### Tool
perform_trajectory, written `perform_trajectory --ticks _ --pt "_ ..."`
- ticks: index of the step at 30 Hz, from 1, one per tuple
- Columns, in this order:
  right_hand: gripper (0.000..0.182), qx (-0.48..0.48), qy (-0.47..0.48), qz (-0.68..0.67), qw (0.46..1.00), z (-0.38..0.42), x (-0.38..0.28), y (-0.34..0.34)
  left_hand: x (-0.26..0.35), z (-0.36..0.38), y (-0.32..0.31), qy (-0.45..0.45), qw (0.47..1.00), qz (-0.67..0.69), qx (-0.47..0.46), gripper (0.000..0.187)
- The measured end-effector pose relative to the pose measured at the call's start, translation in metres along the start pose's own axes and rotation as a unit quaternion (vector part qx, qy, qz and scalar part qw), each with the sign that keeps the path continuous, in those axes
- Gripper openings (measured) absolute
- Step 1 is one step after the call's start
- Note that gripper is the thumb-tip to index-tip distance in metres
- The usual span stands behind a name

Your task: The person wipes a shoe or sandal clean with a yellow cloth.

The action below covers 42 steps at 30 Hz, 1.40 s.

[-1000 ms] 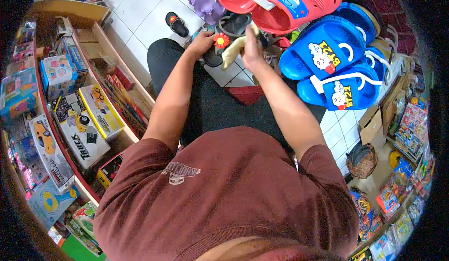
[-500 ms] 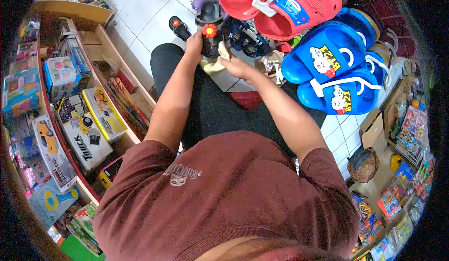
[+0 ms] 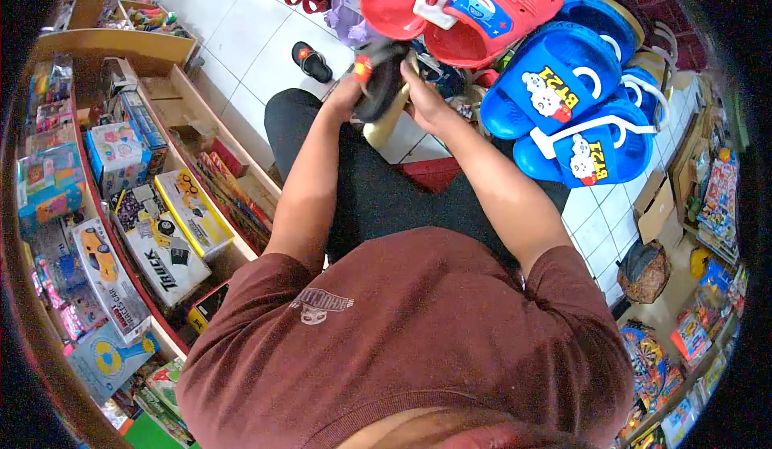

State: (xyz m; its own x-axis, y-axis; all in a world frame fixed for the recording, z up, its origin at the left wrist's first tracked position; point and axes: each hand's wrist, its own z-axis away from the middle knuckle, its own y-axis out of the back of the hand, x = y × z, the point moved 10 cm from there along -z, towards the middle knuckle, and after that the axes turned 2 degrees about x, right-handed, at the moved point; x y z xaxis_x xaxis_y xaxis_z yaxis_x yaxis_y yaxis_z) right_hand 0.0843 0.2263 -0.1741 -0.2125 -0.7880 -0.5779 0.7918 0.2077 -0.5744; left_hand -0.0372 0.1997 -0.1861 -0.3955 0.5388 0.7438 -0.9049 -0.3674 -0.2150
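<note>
Seen from above, a person in a short-sleeved shirt reaches both bare arms forward and down over their lap, elbows bent slightly outward. The forearms converge so the two hands meet close together ahead of the knees. The left hand (image 3: 347,95) is curled, fingers closed in a grip, knuckles facing up. The right hand (image 3: 424,99) sits just beside it, back of the hand toward the camera, fingers wrapped and pressing inward.

Blue sandals (image 3: 572,99) are hung just right of the red clogs (image 3: 462,7); a lone black sandal (image 3: 311,61) is seen on the floor left of them; toy boxes (image 3: 153,232) are shelved far left.
</note>
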Motion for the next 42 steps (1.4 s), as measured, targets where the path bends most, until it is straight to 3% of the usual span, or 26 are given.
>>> perform_trajectory --ticks 1,4,5,6,8,10,12,14,16,17,18,19,20,22,23,26,27,30,31,32,35,38,39,42 --pt "0.051 -0.031 0.008 0.005 0.999 -0.001 0.001 -0.003 -0.002 -0.014 0.01 -0.051 0.982 -0.182 0.0 0.044" --pt "0.047 -0.052 0.087 0.099 0.99 -0.007 0.0 -0.002 0.011 -0.017 0.022 -0.153 0.95 -0.268 0.056 0.028" --pt "0.047 -0.052 0.127 0.148 0.979 -0.011 0.002 -0.001 0.019 -0.017 0.022 -0.207 0.929 -0.301 0.061 0.032" --pt "0.047 -0.052 0.167 0.197 0.965 -0.008 -0.004 -0.007 0.021 -0.015 0.02 -0.202 0.922 -0.324 0.065 0.033" --pt "0.043 -0.004 0.093 0.157 0.983 -0.009 0.005 0.007 0.025 -0.009 0.02 -0.19 0.907 -0.368 0.073 0.034" --pt "0.04 0.022 0.027 0.116 0.993 0.0 0.002 0.007 0.016 -0.014 0.038 -0.122 0.96 -0.228 0.105 0.032" --pt "0.033 0.075 0.084 0.148 0.983 -0.003 -0.006 0.019 0.001 -0.019 0.048 -0.05 0.987 -0.08 0.13 0.031" --pt "0.032 0.137 0.135 0.234 0.953 -0.021 -0.001 0.04 0.001 -0.02 0.04 -0.045 0.993 -0.041 0.102 0.04" --pt "0.045 0.147 0.117 0.431 0.882 -0.021 -0.001 0.041 0.01 -0.017 0.032 -0.042 0.996 -0.002 0.076 0.049" --pt "0.051 0.113 0.16 0.46 0.866 -0.014 -0.005 0.026 0.028 0.008 0.0 -0.073 0.996 -0.033 0.036 0.056" --pt "0.057 0.078 0.201 0.488 0.846 -0.005 -0.009 0.01 0.028 -0.007 0.007 -0.165 0.962 -0.214 0.039 0.057" --pt "0.06 0.083 0.211 0.513 0.828 0.015 -0.019 -0.005 0.023 -0.005 0.003 -0.109 0.982 -0.151 0.018 0.059" --pt "0.062 0.051 0.194 0.487 0.85 0.012 -0.014 -0.008 0.017 -0.002 -0.003 -0.051 0.995 -0.087 -0.003 0.061" --pt "0.066 -0.014 0.157 0.431 0.888 -0.002 -0.001 -0.009 0.016 -0.01 0.006 -0.059 0.998 -0.011 -0.014 0.06" --pt "0.062 -0.026 0.151 0.38 0.912 -0.02 0.015 -0.001 0.006 -0.007 0.004 0.0 0.991 0.115 -0.061 0.058" --pt "0.05 0.019 0.136 0.355 0.925 0.01 -0.005 -0.013 0.018 -0.021 0.022 -0.175 0.975 -0.133 0.022 0.057" --pt "0.053 0.031 0.122 0.288 0.949 0.021 -0.008 -0.017 0.036 -0.001 0.004 -0.207 0.961 -0.183 0.021 0.062" --pt "0.052 0.007 0.054 0.27 0.961 0.0 0.002 0.001 0.019 -0.006 0.011 -0.069 0.996 -0.052 0.003 0.061" --pt "0.051 0.057 0.051 0.283 0.956 0.0 -0.005 0.012 0.003 -0.007 0.019 0.02 0.999 0.035 0.027 0.052" --pt "0.048 0.055 0.118 0.184 0.974 0.0 -0.016 0.008 0.008 -0.009 0.018 0.023 0.997 0.07 0.021 0.05" --pt "0.05 0.129 0.116 0.161 0.972 0.016 -0.045 0.014 0.015 -0.004 0.017 0.021 0.988 0.151 0.016 0.043" --pt "0.054 0.088 0.169 -0.014 0.982 0.005 -0.051 0.018 0.008 -0.008 0.036 0.041 0.99 0.108 0.076 0.042" --pt "0.058 0.056 0.222 -0.011 0.973 -0.002 -0.054 0.019 0.007 -0.01 0.038 0.044 0.991 0.103 0.077 0.042" --pt "0.061 -0.002 0.164 -0.171 0.972 0.03 -0.066 -0.012 0.002 -0.006 0.041 0.053 0.99 0.091 0.089 0.044"
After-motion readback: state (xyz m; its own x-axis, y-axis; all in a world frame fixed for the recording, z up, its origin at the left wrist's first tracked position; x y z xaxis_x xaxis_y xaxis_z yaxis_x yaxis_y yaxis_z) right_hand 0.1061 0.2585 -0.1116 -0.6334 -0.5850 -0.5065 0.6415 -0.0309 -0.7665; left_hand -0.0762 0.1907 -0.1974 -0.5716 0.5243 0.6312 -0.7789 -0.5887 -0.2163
